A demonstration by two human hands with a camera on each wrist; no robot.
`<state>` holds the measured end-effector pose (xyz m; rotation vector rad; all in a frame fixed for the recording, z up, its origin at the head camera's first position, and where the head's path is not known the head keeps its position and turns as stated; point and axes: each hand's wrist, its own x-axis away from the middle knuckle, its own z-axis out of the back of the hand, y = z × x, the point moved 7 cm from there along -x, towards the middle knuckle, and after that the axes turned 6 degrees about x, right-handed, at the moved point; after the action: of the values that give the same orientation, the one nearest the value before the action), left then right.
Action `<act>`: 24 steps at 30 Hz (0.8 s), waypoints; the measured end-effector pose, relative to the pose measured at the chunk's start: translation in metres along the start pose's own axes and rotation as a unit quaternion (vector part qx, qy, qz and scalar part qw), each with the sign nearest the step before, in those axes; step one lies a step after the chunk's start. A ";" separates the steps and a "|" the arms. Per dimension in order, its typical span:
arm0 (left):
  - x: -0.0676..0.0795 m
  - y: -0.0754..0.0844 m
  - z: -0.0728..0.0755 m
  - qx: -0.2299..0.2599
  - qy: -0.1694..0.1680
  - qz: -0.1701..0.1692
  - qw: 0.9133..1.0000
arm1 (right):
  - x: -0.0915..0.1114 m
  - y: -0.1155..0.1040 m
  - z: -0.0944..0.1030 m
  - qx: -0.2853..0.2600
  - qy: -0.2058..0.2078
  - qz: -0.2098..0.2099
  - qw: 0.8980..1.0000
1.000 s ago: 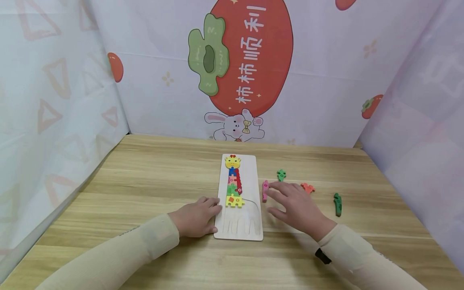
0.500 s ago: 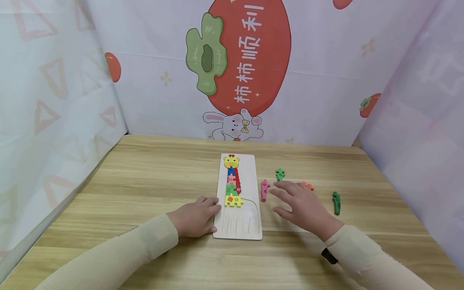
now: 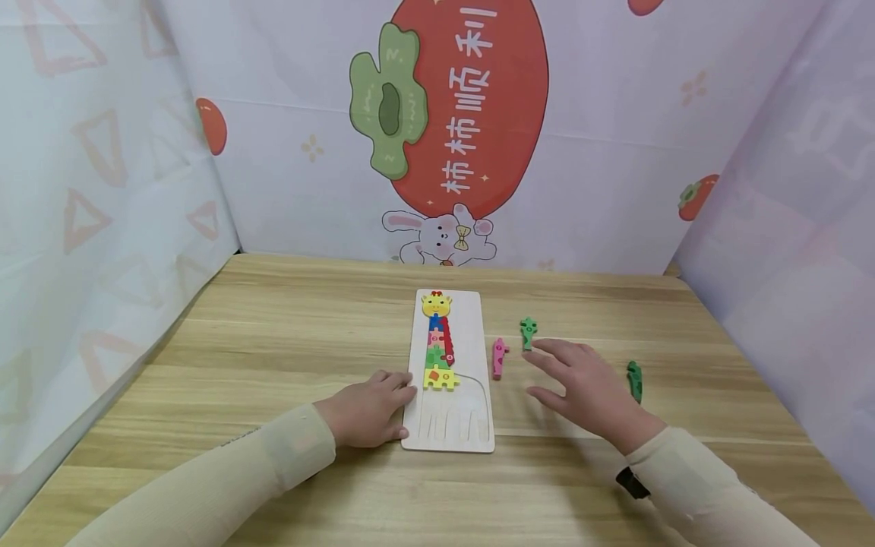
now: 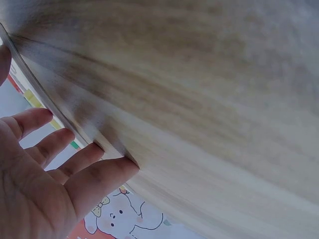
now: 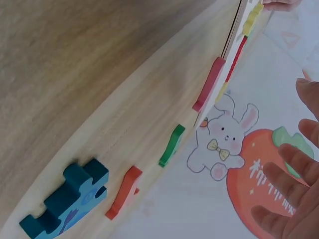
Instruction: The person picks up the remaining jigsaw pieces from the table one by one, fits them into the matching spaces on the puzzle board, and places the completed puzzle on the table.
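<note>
A pale wooden puzzle board [image 3: 468, 319] lies in mid-table in the head view. Its recess holds a yellow giraffe head [image 3: 436, 305] and several coloured neck pieces, down to a yellow piece [image 3: 440, 378]; the grooves below show bare wood. My left hand [image 3: 369, 410] touches the board's left edge with spread fingers. My right hand [image 3: 584, 391] hovers right of the board, fingers apart and holding nothing. Nearest to it are a pink puzzle piece [image 3: 498, 358] and a small green piece [image 3: 528, 333]. An orange piece [image 5: 124, 191] shows in the right wrist view, hidden behind that hand in the head view.
A dark green puzzle piece [image 3: 635, 381] lies right of my right hand. The wood-grain table [image 3: 307, 304] meets a printed cloth wall [image 3: 601, 213] at the back, and similar cloth closes both sides.
My right hand has drawn back to the right, away from the pink piece, and now covers the orange piece in the head view. The left hand stays at the board's edge.
</note>
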<state>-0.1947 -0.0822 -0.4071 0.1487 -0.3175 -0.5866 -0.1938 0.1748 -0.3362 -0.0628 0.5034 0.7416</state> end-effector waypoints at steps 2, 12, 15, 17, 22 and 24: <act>0.000 0.000 0.000 0.003 -0.001 0.002 1.000 | 0.002 0.003 0.000 0.000 -0.003 -0.009 1.000; 0.000 0.000 -0.001 -0.006 0.007 -0.002 1.000 | 0.008 0.009 0.003 -0.003 0.016 -0.016 1.000; 0.000 -0.001 -0.001 -0.005 0.008 -0.003 1.000 | 0.010 0.013 0.003 0.002 0.018 -0.019 1.000; 0.000 -0.001 -0.001 -0.005 0.009 -0.004 1.000 | 0.011 0.015 0.004 0.006 0.018 -0.022 1.000; 0.000 0.000 0.000 -0.006 0.010 -0.004 1.000 | 0.014 0.021 0.007 0.004 0.020 -0.024 0.999; 0.000 -0.001 0.000 -0.006 0.009 -0.003 1.000 | 0.016 0.024 0.008 -0.002 0.023 -0.022 0.999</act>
<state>-0.1948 -0.0826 -0.4076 0.1442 -0.2957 -0.5917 -0.1958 0.2045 -0.3339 -0.0947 0.5433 0.6987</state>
